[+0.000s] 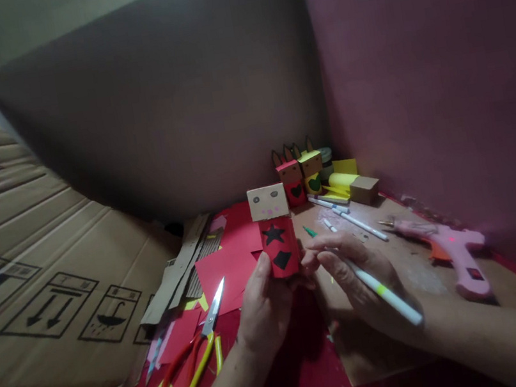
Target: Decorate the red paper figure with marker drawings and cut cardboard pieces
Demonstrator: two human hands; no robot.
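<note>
The figure [276, 236], with a cardboard head and a red body bearing a black star and diamond, stands upright between the hands above the desk [309, 373]. The left hand [266, 312] is clamped around its base. The right hand [352, 273] grips a marker [379, 288], its fingertips touching the figure's side. Scissors [191, 365] lie left of the left hand on red paper [225, 269]. Beyond the right hand lie loose pens [354, 221], two finished figures [301, 177] and a closed box [364, 189], contents hidden. A glue gun [450, 249] lies to its right.
</note>
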